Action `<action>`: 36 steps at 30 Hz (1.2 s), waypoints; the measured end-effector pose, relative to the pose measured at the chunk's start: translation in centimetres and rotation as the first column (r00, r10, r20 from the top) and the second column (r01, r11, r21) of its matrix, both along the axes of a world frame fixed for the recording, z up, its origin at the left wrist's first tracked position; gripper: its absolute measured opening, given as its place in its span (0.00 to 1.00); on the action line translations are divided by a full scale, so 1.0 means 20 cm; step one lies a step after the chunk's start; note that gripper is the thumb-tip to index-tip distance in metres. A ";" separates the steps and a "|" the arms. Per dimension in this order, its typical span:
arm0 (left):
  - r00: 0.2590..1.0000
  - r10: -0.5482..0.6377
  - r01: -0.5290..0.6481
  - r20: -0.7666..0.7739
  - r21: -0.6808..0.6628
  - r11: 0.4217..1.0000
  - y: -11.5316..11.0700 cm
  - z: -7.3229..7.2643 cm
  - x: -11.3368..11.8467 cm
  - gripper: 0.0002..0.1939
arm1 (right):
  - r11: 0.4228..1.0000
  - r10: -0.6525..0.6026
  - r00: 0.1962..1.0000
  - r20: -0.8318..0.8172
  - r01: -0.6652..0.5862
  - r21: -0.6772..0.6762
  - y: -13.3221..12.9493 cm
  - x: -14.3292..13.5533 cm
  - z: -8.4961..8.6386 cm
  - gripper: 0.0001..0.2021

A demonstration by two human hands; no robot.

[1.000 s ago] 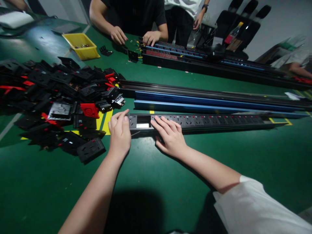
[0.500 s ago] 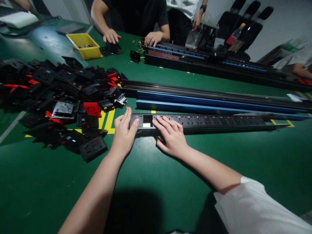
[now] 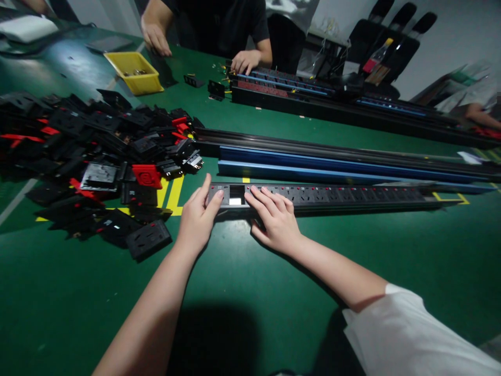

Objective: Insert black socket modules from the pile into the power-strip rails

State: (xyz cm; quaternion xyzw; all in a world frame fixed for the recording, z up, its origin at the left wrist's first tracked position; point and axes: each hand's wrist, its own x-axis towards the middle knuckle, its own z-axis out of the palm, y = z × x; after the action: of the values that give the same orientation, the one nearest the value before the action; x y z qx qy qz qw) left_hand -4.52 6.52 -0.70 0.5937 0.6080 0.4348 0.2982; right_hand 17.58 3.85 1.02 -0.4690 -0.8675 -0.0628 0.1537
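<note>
A long black power strip [image 3: 329, 202] lies across the green table in front of me, with a row of socket modules and small red dots along its top. My left hand [image 3: 195, 216] grips its left end, the thumb pressing on a socket module marked 22 [image 3: 217, 195] and the fingers at the end. Just right of that module is an open gap [image 3: 237, 194] in the row. Beyond the gap, my right hand [image 3: 276, 216] rests with its fingers stretched over the sockets, hiding some of them.
Loose black and red socket modules [image 3: 151, 239] are heaped at left. Blue rails [image 3: 313, 167] and a black rail [image 3: 297, 142] lie behind the strip. Farther back are a yellow bin [image 3: 136, 78], a co-worker's hand [image 3: 246, 61] and a longer black housing [image 3: 297, 107].
The co-worker's hand at the far left has drawn back from a small black part, which now stands on the table. My left fingers have shifted slightly; my right hand stays in place.
</note>
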 end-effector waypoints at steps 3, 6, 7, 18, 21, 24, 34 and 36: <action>0.995 0.021 -0.022 0.095 0.011 1.000 0.00 0.00 0.00 0.39 | 1.000 0.005 1.000 -0.008 -0.005 0.001 0.00 0.00 0.00 0.31; 0.982 0.024 -0.027 0.186 0.014 1.000 0.01 -0.02 0.00 0.35 | 1.000 0.005 1.000 -0.012 -0.005 0.003 0.00 0.00 0.00 0.31; 0.978 0.024 -0.028 0.207 0.014 1.000 0.01 -0.02 0.00 0.32 | 1.000 0.005 1.000 -0.012 -0.005 0.004 0.00 0.00 0.00 0.31; 0.918 -0.094 0.110 0.386 -0.020 0.994 0.00 -0.01 0.03 0.15 | 1.000 0.004 1.000 0.004 -0.004 -0.002 0.00 0.00 0.00 0.31; 0.949 -0.104 0.106 0.299 0.010 0.994 -0.01 0.01 0.04 0.16 | 1.000 0.001 1.000 0.010 -0.001 -0.005 0.00 0.00 0.00 0.31; 0.982 -0.111 0.103 0.150 0.062 0.993 -0.01 0.03 0.04 0.16 | 1.000 -0.001 1.000 0.018 0.001 -0.013 0.00 0.00 0.00 0.32; 0.995 -0.029 0.040 -0.098 0.106 0.994 -0.04 0.05 0.08 0.18 | 1.000 0.001 1.000 -0.002 -0.001 0.002 0.00 0.00 0.00 0.30; 0.990 -0.009 0.023 -0.141 0.102 0.994 -0.05 0.05 0.09 0.18 | 1.000 -0.003 1.000 -0.003 0.003 0.007 0.00 -0.01 0.00 0.30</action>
State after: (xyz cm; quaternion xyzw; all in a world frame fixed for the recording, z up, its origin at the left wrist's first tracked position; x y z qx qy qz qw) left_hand -2.78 5.60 0.36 0.6423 0.5993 0.4205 0.2268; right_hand 17.46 3.82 0.95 -0.4700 -0.8662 -0.0652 0.1566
